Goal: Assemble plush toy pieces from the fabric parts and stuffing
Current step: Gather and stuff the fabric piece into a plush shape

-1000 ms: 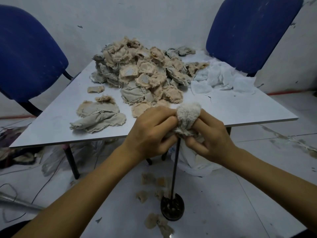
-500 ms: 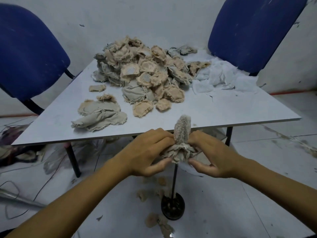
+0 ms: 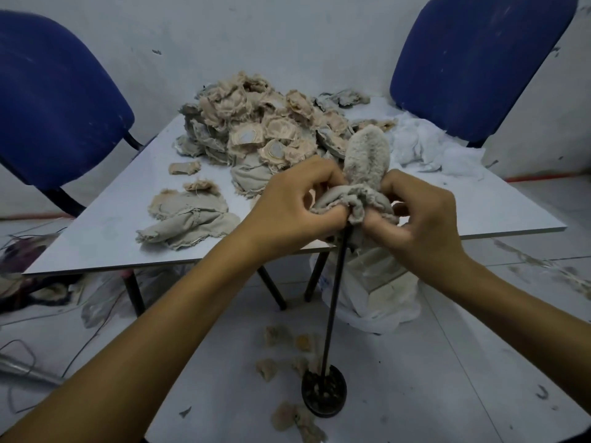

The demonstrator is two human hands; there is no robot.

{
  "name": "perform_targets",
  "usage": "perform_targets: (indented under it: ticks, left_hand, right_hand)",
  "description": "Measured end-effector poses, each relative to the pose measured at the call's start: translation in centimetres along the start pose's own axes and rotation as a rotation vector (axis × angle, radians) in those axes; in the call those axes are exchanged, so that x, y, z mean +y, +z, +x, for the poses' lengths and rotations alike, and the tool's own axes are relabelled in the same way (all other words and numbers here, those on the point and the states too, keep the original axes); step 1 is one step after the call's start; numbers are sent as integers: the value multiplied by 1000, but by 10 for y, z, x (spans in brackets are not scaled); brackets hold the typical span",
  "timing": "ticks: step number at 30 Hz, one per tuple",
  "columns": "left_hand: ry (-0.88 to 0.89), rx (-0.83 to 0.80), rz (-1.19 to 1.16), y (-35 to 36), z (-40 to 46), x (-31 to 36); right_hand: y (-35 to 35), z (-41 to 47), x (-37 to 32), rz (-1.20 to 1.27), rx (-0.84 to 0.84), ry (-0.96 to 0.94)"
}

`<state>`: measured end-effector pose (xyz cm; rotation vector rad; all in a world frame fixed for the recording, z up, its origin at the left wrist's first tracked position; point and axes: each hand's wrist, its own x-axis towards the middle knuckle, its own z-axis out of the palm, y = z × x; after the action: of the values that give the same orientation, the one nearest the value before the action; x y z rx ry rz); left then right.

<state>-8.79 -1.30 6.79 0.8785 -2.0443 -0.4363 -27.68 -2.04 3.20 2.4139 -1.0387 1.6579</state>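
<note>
A fuzzy grey plush piece (image 3: 367, 155) stands upright on top of a thin black rod (image 3: 335, 295) that rises from a round black base (image 3: 323, 394) on the floor. Its fabric edge is bunched around the rod's top. My left hand (image 3: 287, 203) grips the bunched fabric on the left side. My right hand (image 3: 419, 215) pinches it on the right. A big heap of beige and grey fabric parts (image 3: 265, 129) lies at the back of the white table (image 3: 479, 215). White stuffing (image 3: 431, 145) lies at the table's right.
Two blue chairs (image 3: 54, 107) (image 3: 483, 59) stand at the table's far corners. Flat grey fabric pieces (image 3: 188, 215) lie at the table's left. A white plastic bag (image 3: 377, 292) sits under the table. Fabric scraps (image 3: 281, 346) and wires (image 3: 19, 353) lie on the floor.
The plush piece has been pushed further out over the rod's top and now stands taller. Both hands moved down, then back up, still gripping the bunched fabric edge.
</note>
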Motion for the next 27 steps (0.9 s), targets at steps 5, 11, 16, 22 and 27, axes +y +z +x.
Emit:
perform_targets:
  ticks: [5,11,16,22,27]
  left_hand:
    - [62,-49,73,2,6,-7]
    - [-67,-65,-141,-2,10,-14]
    - [-257,194,-378,7,14,-18]
    - [-322,342,-195,28,13,-19]
    - [-207,-76,-338,14,8,-22]
  right_hand:
    - [8,4,-4,18,46,218]
    - [8,17,-3,183,-42,427]
    - [1,19,-6,306,-262,336]
    - [5,11,-3,242,-268,306]
    - [1,10,15,166,-138,480]
